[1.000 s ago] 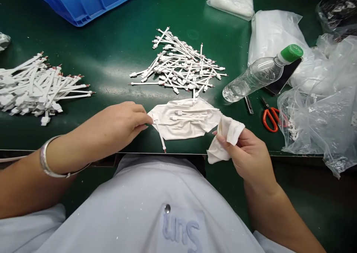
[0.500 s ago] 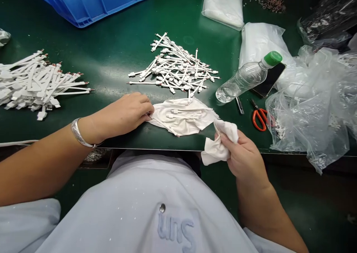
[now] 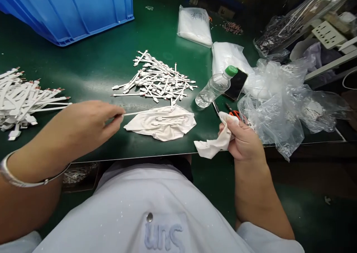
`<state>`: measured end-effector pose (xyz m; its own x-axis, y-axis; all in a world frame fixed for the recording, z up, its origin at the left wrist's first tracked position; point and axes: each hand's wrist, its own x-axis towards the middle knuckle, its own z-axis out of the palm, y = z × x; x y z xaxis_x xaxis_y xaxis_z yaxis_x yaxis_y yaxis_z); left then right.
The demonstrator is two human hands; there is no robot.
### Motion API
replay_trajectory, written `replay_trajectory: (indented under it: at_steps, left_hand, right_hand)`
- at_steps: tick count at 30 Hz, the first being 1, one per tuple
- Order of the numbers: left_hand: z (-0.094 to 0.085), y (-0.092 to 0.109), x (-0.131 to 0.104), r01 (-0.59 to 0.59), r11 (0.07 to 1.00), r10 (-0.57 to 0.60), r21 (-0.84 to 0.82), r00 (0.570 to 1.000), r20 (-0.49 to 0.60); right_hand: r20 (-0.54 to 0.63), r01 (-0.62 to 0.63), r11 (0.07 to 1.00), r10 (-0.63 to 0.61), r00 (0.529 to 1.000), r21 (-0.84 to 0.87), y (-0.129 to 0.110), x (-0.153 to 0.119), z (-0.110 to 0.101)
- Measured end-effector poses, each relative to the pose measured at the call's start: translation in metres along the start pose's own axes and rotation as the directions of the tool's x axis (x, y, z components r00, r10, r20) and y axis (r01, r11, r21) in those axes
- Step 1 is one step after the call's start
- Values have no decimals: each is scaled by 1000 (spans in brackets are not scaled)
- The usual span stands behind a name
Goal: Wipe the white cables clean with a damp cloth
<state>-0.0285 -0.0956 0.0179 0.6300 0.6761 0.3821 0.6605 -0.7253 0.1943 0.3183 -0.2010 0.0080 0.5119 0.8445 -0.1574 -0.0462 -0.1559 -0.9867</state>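
My left hand [image 3: 89, 124] has its thumb and fingertips pinched together on one end of a held cable [image 3: 136, 113]. My right hand [image 3: 247, 139] is clamped on a gripped cloth [image 3: 214, 144], a soft, off-white fabric, bunched at the fingers, with a loose, creased flap hanging toward the lower left.

Surfaces: the worktop [image 3: 97, 74] is smooth, dark green and slightly reflective. The spread cloth [image 3: 177, 132], at the centre of the frame, is thin, wrinkled, off-white fabric of irregular outline. At the upper left stands a blue bin [image 3: 86, 11] of ribbed, rigid material. Right of centre, the bottle [image 3: 213, 89] is clear, with a green cap, and leans in the view. Crinkled, transparent bags [image 3: 275, 115] lie at the right.

Held cable: slender, white, nearly straight; it extends from my left fingertips rightward over the upper edge of the spread cloth. Short white cables [image 3: 174, 118] with blocky connectors lie side by side on that cloth. Similar pieces form a loose, crisscrossed centre pile [image 3: 158, 78] above it and a denser left pile [image 3: 19, 100] at the left edge, with reddish tips visible.
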Motion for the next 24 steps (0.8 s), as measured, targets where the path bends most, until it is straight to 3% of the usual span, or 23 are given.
replay_trajectory:
  at_steps: [2, 4, 6, 8, 12, 16, 21, 24]
  left_hand:
    - [-2, 8, 3, 75, 996, -72, 45, 996, -58]
    - [7, 20, 9, 46, 999, -45, 16, 997, -68]
    - [24, 35, 16, -60, 997, 60, -53, 998, -19]
    - [45, 47, 20, -106, 989, 114, -107, 991, 76]
    - [74, 58, 17, -71, 987, 99, -144, 976, 194]
    - [72, 54, 8, -39, 987, 72, -156, 975, 212]
    - [58, 48, 1, -8, 984, 55, -178, 964, 259]
    - [54, 46, -6, -10, 981, 51, -191, 977, 206]
  right_hand:
    - [-118, 183, 978, -194, 974, -95, -5, 13, -3]
    - [-199, 386, 877, -448, 872, -286, -16, 27, -5]
    - [-139, 507, 668, -668, 731, -544, -31, 44, -3]
    - [17, 513, 446, -742, 670, -733, -46, 63, 1]
    - [176, 407, 189, -687, 705, -893, -65, 95, 16]
    - [226, 339, 50, -654, 722, -940, -65, 104, 25]
    - [120, 273, 104, -712, 692, -956, -59, 103, 27]
    - [87, 321, 175, -747, 659, -931, -54, 106, 24]
